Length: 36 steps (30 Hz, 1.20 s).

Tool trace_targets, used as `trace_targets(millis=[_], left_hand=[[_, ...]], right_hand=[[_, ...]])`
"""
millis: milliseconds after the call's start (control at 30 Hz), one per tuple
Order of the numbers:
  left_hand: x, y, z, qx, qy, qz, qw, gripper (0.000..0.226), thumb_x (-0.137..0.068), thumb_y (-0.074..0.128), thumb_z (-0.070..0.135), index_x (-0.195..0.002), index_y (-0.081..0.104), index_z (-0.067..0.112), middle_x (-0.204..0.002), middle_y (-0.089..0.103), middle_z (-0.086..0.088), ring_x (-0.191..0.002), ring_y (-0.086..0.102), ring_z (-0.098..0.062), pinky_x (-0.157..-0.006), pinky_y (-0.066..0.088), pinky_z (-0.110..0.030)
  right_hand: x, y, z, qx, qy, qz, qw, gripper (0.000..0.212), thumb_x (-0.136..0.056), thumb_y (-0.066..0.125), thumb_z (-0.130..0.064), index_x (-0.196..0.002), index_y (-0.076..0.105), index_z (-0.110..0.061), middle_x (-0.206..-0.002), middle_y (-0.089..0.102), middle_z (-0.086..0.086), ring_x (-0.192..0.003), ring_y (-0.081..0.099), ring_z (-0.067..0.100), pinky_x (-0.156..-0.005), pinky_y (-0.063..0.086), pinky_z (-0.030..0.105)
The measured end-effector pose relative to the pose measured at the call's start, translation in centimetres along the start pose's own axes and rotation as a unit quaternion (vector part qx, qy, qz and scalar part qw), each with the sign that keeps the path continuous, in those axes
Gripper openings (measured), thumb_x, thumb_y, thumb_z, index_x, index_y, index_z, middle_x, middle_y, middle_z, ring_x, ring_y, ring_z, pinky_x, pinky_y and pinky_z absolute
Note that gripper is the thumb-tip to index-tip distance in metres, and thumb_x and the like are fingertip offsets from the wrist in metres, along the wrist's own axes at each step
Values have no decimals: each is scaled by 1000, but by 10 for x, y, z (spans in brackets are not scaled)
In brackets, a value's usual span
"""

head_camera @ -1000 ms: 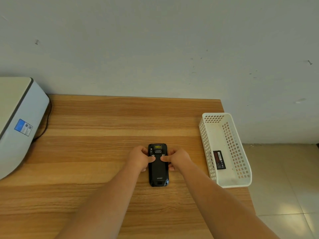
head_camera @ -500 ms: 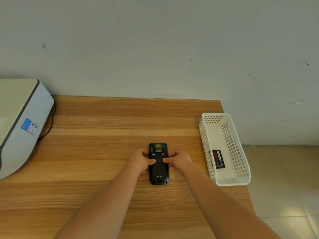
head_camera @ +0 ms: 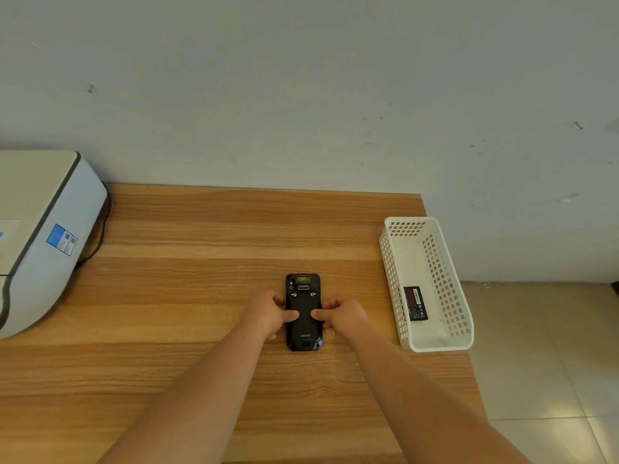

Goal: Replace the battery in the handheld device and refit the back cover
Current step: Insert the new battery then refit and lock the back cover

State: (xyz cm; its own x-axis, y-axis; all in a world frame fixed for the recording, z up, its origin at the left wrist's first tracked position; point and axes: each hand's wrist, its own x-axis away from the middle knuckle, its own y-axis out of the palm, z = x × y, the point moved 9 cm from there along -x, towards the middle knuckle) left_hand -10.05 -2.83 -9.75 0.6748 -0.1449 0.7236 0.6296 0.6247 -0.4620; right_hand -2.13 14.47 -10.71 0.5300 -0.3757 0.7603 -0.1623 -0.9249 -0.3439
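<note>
Moved: both thumbs slid down the back cover, from the latches to mid-panel.
Left hand (head_camera: 268,314): clamping device (head_camera: 303,311), thumb pressing cover.
Right hand (head_camera: 341,316): same grip.
Device: face-down, mid-desk (head_camera: 201,296).
Battery (head_camera: 415,303): in white basket (head_camera: 395,279).

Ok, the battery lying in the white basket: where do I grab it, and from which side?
Come straight down through the basket's open top. The battery lies flat, lengthwise, near the left wall, so pinch its two long edges; the right edge has more finger room.

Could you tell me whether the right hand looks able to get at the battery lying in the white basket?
Probably yes: the basket is open-topped, the battery lies uncovered, and nothing stands between, though the right hand now grips the handheld device.
</note>
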Motion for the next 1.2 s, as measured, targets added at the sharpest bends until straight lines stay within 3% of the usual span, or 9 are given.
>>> trace_targets(millis=[67,200,300,500,600,767,900,1067,1200], left_hand=[[3,3,-3,-4,-8,-8,1000,46,-81,79,22,-120,55,19,-109,66,-6,-92,68,-23,-65,58,-33],[1,5,-2,-1,2,6,1000,39,-81,79,21,-112,55,18,-104,67,-6,-91,68,-24,-78,59,-41],[1,4,0,-20,12,26,999,40,-80,79,22,-113,57,16,-101,68,-6,-92,68,-25,-87,56,-45],[11,8,-10,57,-7,-13,998,54,-80,80,16,-127,53,19,-117,64,-7,-100,65,-25,-71,59,-36],[13,12,-13,43,7,-29,999,68,-75,82,7,-133,50,18,-121,63,-8,-100,65,-25,-71,58,-35],[15,11,-12,16,35,-1,999,72,-71,85,10,-134,51,18,-121,64,-6,-106,65,-26,-91,55,-46],[16,11,-10,10,4,-30,1000,70,-74,83,8,-133,48,20,-119,63,-7,-98,66,-24,-72,59,-35],[8,2,2,-26,-19,-59,998,41,-87,71,35,-118,52,17,-107,68,-5,-90,69,-18,-71,58,-31],[1,-1,9,-81,-4,-23,996,27,-95,59,34,-110,57,12,-96,72,-8,-83,72,-20,-72,58,-33]], right_hand=[[2,2,0,18,-3,-2,1000,32,-76,81,-17,-100,60,-14,-87,68,4,-67,63,14,-71,58,30],[-2,6,-3,66,-11,8,998,29,-76,80,-17,-93,57,-18,-92,70,4,-86,70,21,-83,58,39],[-1,7,-6,102,-18,16,994,28,-79,78,-20,-93,54,-21,-97,69,4,-88,68,22,-80,57,35],[8,9,8,52,-4,8,999,36,-77,80,-23,-105,57,-18,-99,68,3,-91,68,21,-86,58,40],[8,13,14,54,-8,-13,998,45,-70,85,-18,-106,58,-19,-100,69,3,-93,68,22,-87,57,43],[7,15,15,72,-19,-22,997,45,-71,84,-16,-108,58,-18,-96,68,4,-91,69,23,-85,58,45],[7,15,11,80,-2,-42,996,47,-71,84,-14,-110,56,-15,-99,69,8,-88,71,23,-82,59,44],[1,1,-15,97,-16,-20,995,33,-79,77,-34,-92,52,-18,-88,69,4,-79,67,17,-84,59,38],[-6,2,-25,129,-16,6,992,29,-85,72,-31,-101,52,-16,-99,69,7,-90,69,22,-86,57,39]])
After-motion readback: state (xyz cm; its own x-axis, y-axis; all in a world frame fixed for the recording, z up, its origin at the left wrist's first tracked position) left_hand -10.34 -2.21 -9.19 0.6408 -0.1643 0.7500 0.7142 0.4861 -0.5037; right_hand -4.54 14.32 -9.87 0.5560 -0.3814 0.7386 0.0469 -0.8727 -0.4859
